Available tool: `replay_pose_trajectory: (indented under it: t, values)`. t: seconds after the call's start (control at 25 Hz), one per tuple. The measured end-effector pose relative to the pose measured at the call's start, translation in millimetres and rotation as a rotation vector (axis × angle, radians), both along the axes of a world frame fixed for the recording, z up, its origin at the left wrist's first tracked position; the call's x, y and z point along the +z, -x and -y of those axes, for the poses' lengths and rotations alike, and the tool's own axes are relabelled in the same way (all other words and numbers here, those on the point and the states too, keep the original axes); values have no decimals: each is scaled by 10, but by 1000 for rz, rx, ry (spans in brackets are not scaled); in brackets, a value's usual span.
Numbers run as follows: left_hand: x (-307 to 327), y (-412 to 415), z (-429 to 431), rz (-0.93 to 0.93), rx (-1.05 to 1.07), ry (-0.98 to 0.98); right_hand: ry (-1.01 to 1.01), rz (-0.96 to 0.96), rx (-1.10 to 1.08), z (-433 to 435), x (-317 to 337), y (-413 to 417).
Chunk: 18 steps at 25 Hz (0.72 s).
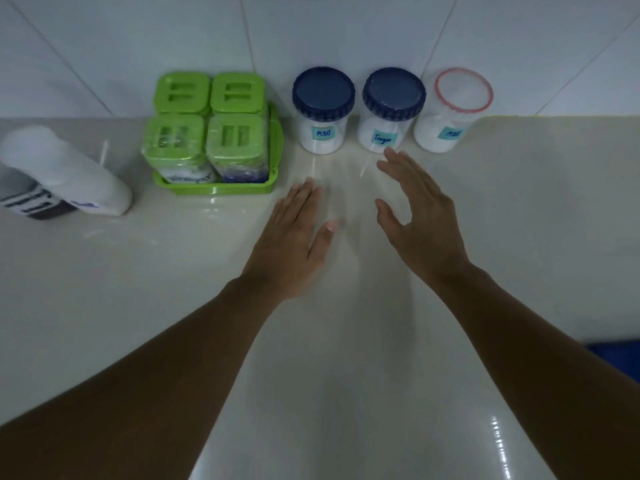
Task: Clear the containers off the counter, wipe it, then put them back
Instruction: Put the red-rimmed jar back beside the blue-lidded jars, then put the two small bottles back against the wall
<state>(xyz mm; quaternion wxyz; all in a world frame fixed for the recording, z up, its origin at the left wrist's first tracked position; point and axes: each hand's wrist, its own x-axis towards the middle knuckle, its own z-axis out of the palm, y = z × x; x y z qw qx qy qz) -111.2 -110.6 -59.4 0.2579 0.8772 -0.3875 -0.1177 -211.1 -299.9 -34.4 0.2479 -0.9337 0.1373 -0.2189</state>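
Observation:
Three clear jars of white powder stand in a row against the tiled wall: a blue-lidded jar labelled MSG [323, 110], a blue-lidded jar labelled Sugar [393, 110], and a jar with a clear, red-rimmed lid [457, 110]. Left of them a green tray [214, 188] holds several green-lidded containers [207, 129]. My left hand [294, 240] hovers over the cream counter [138, 289], fingers straight, holding nothing. My right hand [415, 220] is spread just in front of the Sugar jar, fingertips near its base, holding nothing.
A white spray bottle [65, 174] with a dark label lies at the far left of the counter. A blue object [616, 358] shows past the counter's right edge. White wall tiles [311, 29] back the counter.

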Motion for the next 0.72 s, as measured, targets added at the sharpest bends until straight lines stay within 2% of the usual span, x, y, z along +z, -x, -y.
replay_pose_trajectory:
  t: [0.16, 0.48, 0.6, 0.72]
  values:
    - [39, -40, -666, 56, 45, -14, -49, 0, 96, -602, 58, -187]
    - [239, -334, -1916, 77, 274, -26, -86, 107, 314, -1895, 269, -866]
    - [281, -478, -2318, 78, 464, 63, -134, 62, 325, -2307, 398, -1117]
    - [360, -704, -2564, -131, 810, 215, -195, -64, 285, -2587, 484, -1411]
